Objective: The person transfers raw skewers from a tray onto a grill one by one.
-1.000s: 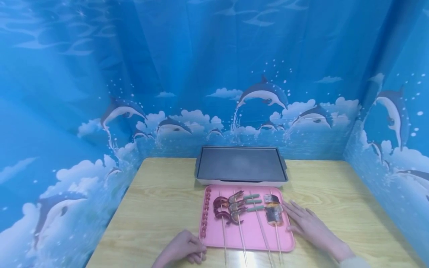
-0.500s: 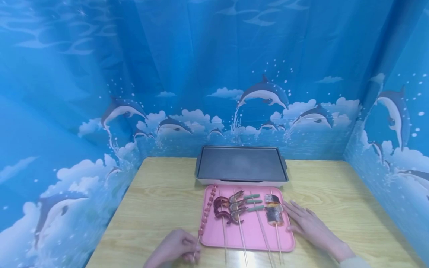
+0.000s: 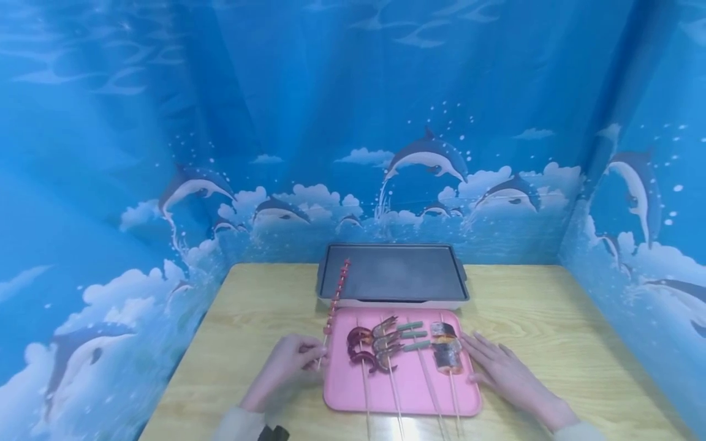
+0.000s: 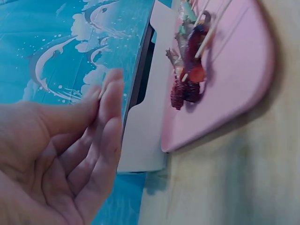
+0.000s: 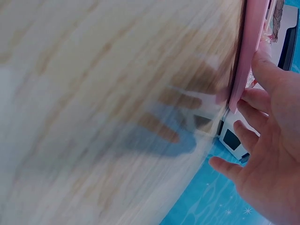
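My left hand pinches the bare stick end of a skewer of small red pieces between thumb and fingers. The skewer slants over the left rim of a pink tray, and its far tip overlaps a dark flat griddle in the head view. In the left wrist view, thumb and fingertips of the left hand meet. At the tray's right edge lies my right hand, fingers extended. The right wrist view shows the fingers of the right hand touching the tray's side.
On the tray are skewers of dark red curled tentacles, shrimp, green pieces and fish chunks. Their sticks stick out over the near rim. The griddle stands behind the tray on a wooden table, before a blue dolphin curtain.
My left hand has lifted the red-piece skewer from the tray's left side and carried it forward, so its tip now overlaps the griddle. The right hand stays at the tray's edge.
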`<control>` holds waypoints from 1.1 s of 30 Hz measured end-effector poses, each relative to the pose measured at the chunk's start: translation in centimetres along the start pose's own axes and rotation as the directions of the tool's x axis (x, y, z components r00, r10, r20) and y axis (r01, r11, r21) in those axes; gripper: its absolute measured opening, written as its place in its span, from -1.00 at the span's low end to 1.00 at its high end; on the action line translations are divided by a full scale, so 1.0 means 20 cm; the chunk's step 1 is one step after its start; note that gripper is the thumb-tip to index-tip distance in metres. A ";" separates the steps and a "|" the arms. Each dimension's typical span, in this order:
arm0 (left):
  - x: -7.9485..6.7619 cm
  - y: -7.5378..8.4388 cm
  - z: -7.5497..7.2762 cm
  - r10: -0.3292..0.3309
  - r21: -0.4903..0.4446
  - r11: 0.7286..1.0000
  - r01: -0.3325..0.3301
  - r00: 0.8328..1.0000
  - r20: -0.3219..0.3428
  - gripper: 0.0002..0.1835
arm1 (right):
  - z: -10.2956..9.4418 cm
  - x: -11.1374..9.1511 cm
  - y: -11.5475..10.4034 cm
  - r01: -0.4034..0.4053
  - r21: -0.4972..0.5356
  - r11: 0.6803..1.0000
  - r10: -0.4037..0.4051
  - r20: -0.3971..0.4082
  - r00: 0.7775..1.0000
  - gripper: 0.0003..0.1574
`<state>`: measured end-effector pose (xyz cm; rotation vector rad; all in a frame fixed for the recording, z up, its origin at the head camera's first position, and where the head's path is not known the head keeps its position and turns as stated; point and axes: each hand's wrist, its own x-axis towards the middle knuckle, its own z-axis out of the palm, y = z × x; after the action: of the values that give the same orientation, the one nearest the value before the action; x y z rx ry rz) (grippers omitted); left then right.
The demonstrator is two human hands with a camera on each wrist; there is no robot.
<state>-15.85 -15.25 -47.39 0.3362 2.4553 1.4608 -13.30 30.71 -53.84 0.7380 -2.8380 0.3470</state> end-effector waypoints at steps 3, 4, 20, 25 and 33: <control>0.08 0.01 0.00 -0.026 0.011 1.000 0.027 0.996 -0.091 -0.81 | 0.01 0.00 -0.01 0.022 -0.025 0.999 -0.022 -0.008 1.000 -0.13; 0.11 0.02 0.01 -0.043 0.002 0.999 0.043 0.992 -0.120 -0.80 | 0.01 -0.01 -0.01 0.031 -0.036 0.999 -0.031 -0.012 0.999 -0.14; 0.40 -0.04 0.05 -0.159 -0.073 0.987 0.146 0.961 -0.228 -0.75 | 0.06 -0.04 -0.01 0.039 -0.038 0.998 -0.040 -0.012 0.999 -0.24; 0.42 -0.03 0.05 -0.168 -0.079 0.985 0.154 0.962 -0.217 -0.73 | 0.04 -0.04 -0.02 -0.011 0.000 1.000 0.011 0.019 1.000 -0.26; 0.40 -0.05 0.06 -0.148 -0.115 0.986 0.125 0.962 -0.228 -0.53 | 0.05 -0.06 0.00 0.017 0.007 1.000 -0.016 -0.036 0.999 -0.24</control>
<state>-23.09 -12.13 -49.60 -0.0300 2.5130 1.6378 -12.40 30.98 -55.17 0.7484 -2.7970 0.3643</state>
